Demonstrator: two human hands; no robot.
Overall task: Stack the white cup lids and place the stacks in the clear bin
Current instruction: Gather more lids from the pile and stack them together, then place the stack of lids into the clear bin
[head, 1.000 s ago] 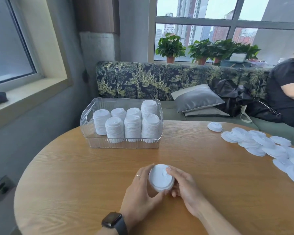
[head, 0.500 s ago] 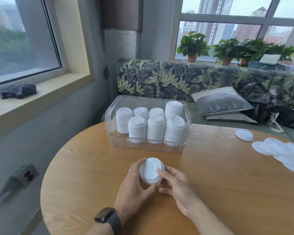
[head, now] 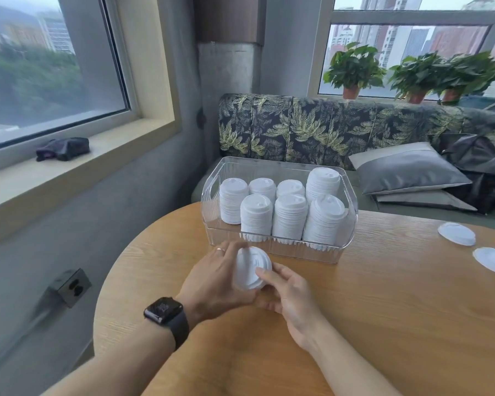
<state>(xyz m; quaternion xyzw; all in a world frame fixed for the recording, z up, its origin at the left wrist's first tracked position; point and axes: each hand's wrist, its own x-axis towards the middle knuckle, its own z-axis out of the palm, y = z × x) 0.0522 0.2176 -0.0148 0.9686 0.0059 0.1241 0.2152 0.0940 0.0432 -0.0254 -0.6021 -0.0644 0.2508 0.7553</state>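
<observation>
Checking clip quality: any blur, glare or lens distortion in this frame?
Head view: soft daylight from the windows, no harsh glare; wide-angle bend curves the window frames and table edge; bin and stacks sharp; the lid between both hands and the wall socket look slightly motion-smeared.

The table (head: 383, 310) is light wood with visible grain and a matt finish. The bin (head: 346, 247) is clear, glossy ribbed plastic. The lids (head: 250, 268) in the hands and the stacks (head: 289, 218) in the bin look like smooth, matt white plastic. The watch (head: 163, 310) has a glossy dark face and matt black strap. The sofa back (head: 312, 130) is leaf-printed cloth; the cushion (head: 406, 167) is grey fabric with a slight sheen
</observation>
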